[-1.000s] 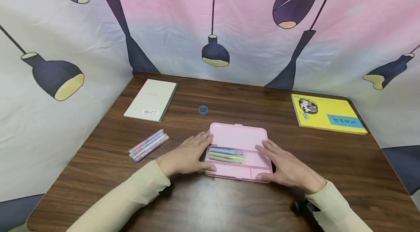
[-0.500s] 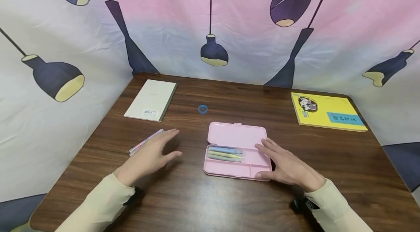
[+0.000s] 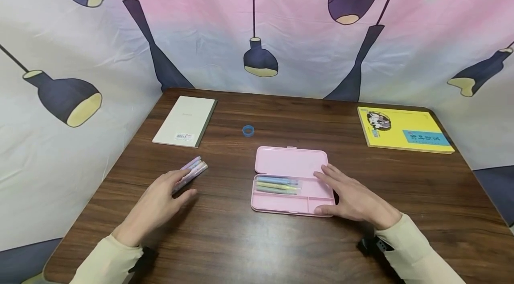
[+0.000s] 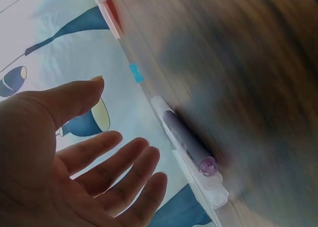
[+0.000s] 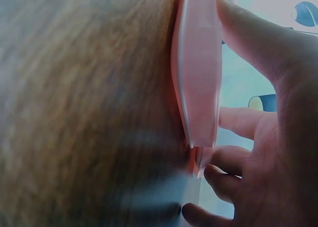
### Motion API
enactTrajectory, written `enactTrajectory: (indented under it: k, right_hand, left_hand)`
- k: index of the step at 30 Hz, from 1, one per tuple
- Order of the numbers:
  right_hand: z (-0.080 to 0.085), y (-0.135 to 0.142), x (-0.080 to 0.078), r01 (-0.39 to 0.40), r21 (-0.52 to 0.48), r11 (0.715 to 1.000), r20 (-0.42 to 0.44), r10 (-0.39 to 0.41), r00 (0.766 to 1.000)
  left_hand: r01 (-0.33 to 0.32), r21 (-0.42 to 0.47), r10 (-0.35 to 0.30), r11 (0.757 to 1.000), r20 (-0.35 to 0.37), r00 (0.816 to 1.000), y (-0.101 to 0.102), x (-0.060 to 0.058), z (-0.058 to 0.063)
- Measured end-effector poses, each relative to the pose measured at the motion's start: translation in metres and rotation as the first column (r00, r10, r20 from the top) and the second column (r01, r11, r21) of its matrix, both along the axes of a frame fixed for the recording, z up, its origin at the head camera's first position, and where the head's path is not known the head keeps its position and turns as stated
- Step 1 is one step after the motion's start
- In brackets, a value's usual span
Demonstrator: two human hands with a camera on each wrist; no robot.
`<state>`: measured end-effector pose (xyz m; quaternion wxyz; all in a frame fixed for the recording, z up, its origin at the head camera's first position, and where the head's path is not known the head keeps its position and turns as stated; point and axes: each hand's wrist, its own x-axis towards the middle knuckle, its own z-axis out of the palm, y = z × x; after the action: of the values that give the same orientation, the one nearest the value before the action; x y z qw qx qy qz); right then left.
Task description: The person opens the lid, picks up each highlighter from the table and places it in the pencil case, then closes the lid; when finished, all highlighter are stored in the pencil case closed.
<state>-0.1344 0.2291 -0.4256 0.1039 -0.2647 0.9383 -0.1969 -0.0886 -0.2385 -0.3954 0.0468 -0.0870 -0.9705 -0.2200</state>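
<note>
On the dark wood-grain table (image 3: 249, 248), my head view has the left hand (image 3: 154, 203) over loose markers (image 3: 196, 169) at left, seemingly to collect them, a blue ring (image 3: 244, 131) farther back obstructing nothing. From the left wrist I see it relaxed, empty, needing to curl; from the right wrist, the right hand (image 5: 293, 117) lies loosely spread against the pink pencil case (image 5: 201, 78).

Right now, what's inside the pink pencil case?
Blue, yellow and greenish pens lie in a clear sleeve in the rear compartment. The right hand partly covers the case at right; beneath it I can't see.
</note>
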Motion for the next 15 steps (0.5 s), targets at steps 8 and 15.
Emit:
enactTrajectory:
  k: [8,15]
  right_hand:
    - [0.0019,-0.0002,-0.0007,-0.002,-0.001,1.0,0.008,0.002,1.0]
    - [0.0011,-0.0009,0.0006,0.001,-0.007,1.0,-0.004,-0.001,1.0]
  left_hand:
    - [-0.012,-0.01,0.012,1.0,0.049,0.999,-0.0031,-0.0037,-0.0036]
    - [0.011,-0.01,-0.01,1.0,0.067,0.998,-0.0038,-0.0079,-0.0065]
